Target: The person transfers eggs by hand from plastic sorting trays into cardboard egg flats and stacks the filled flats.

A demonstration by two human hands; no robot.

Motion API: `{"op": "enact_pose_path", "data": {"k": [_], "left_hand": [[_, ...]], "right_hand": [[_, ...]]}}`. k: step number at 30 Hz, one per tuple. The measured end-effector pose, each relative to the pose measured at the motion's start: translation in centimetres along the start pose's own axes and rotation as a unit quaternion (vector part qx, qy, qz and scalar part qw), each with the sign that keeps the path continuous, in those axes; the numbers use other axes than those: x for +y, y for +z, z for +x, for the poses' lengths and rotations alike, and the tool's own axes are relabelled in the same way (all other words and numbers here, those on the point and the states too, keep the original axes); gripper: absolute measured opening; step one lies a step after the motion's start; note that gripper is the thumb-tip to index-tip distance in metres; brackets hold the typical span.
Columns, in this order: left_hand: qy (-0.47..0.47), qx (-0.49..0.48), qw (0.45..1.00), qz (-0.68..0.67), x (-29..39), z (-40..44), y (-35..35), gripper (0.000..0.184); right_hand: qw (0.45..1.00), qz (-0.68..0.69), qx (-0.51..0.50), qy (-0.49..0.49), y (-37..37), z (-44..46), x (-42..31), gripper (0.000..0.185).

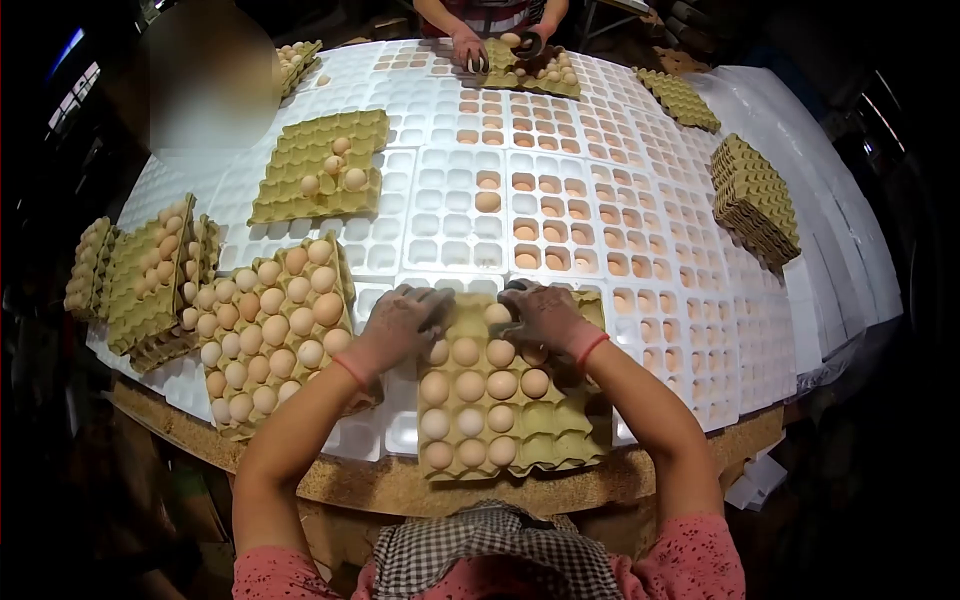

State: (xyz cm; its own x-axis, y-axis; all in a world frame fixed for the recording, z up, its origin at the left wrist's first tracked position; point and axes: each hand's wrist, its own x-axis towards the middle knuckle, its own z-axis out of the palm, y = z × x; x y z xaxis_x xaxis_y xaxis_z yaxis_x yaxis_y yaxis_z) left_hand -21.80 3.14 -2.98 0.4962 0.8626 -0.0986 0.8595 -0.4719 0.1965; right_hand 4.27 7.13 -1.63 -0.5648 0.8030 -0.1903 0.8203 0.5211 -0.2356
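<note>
A pulp egg tray (pixel 555 440) lies in front of me at the near edge of the table, with brown eggs (pixel 468 386) in many of its cups. My left hand (pixel 405 320), in a dirty glove, is at the tray's far left corner. Its fingers are curled downward, and what they hold, if anything, is hidden. At the tray's far side, my right hand (pixel 548 315), also gloved, has its fingers bent around a pale egg (pixel 497 316). White plastic trays (pixel 460 240) with square cups spread beyond both hands, several on the right filled with eggs.
A full pulp tray (pixel 275 340) leans at my left, beside more trays (pixel 150 275) stacked with eggs. Another pulp tray (pixel 320 165) holds a few eggs. Empty pulp trays (pixel 755 200) are stacked at the right. Across the table, a person's gloved hands (pixel 470 52) work at another tray (pixel 530 75).
</note>
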Motion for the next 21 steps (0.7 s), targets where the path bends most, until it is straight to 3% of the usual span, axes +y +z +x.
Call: {"op": "enact_pose_path", "data": {"k": [1,2,3,4,5,6,7,8,9,10,13,15,16,18,19,20,21], "left_hand": [[-0.030,0.072,0.954,-0.289,-0.8,-0.3,0.4,0.044],[-0.057,0.137,0.821,-0.552,-1.9,-0.5,0.7,0.038],[-0.068,0.155,0.697,-0.697,-3.2,-1.0,0.4,0.038],[-0.111,0.162,0.696,-0.691,-1.6,-2.2,-2.8,0.031],[-0.125,0.102,0.724,-0.671,-1.9,-2.3,-2.5,0.029],[-0.136,0.040,0.749,-0.648,-2.1,-2.3,-2.3,0.027],[-0.038,0.089,0.947,-0.308,-0.4,-1.5,-3.2,0.030],[-0.033,-0.030,0.971,-0.235,1.5,-1.5,-4.2,0.038],[0.056,-0.037,0.994,-0.085,2.7,-1.0,-2.8,0.039],[0.065,-0.069,0.996,0.000,5.1,-0.6,-3.6,0.044],[0.108,-0.088,0.986,0.097,5.7,1.2,-1.8,0.053],[0.081,-0.149,0.986,0.009,4.6,2.1,-2.5,0.063],[0.002,-0.164,0.982,-0.093,4.0,1.9,-5.1,0.060],[-0.053,-0.061,0.983,-0.164,0.9,3.0,-5.5,0.056],[-0.041,0.052,0.981,-0.182,-0.2,4.1,-4.8,0.042],[-0.034,0.104,0.979,-0.174,-1.1,5.6,-3.8,0.045],[-0.042,0.077,0.988,-0.129,-1.7,7.2,-2.9,0.044]], "right_hand": [[0.995,0.093,-0.002,0.026,-0.5,0.0,0.5,0.058],[0.982,0.184,-0.002,0.050,-0.9,-0.2,1.2,0.056],[0.918,0.391,0.065,0.020,0.0,-0.9,3.1,0.054],[0.812,0.579,0.065,0.049,-0.2,-1.5,3.2,0.054],[0.833,0.542,0.113,-0.006,-0.1,-1.9,3.0,0.052],[0.898,0.429,0.100,-0.025,-1.0,-2.4,1.9,0.048],[0.946,0.308,0.093,-0.046,-1.9,-3.0,0.7,0.044],[0.994,0.099,0.020,-0.030,-2.6,-3.2,-1.0,0.037],[0.998,0.007,0.026,-0.051,-1.2,-3.2,-2.1,0.029],[0.994,-0.076,-0.076,0.009,-0.5,-2.9,-3.8,0.030],[0.988,-0.147,-0.008,-0.040,1.1,-1.9,-3.2,0.028],[0.993,-0.019,-0.059,-0.098,-1.3,-2.2,-1.7,0.030],[0.993,-0.021,-0.056,-0.104,-1.9,-1.5,-0.2,0.030],[0.982,0.158,0.031,-0.103,-2.7,0.3,2.5,0.037],[0.978,0.109,0.114,-0.136,-3.2,2.0,3.0,0.044],[0.989,0.069,0.088,-0.098,-3.8,3.9,3.1,0.042],[0.991,0.029,0.069,-0.115,-2.8,6.4,4.2,0.042]]}}
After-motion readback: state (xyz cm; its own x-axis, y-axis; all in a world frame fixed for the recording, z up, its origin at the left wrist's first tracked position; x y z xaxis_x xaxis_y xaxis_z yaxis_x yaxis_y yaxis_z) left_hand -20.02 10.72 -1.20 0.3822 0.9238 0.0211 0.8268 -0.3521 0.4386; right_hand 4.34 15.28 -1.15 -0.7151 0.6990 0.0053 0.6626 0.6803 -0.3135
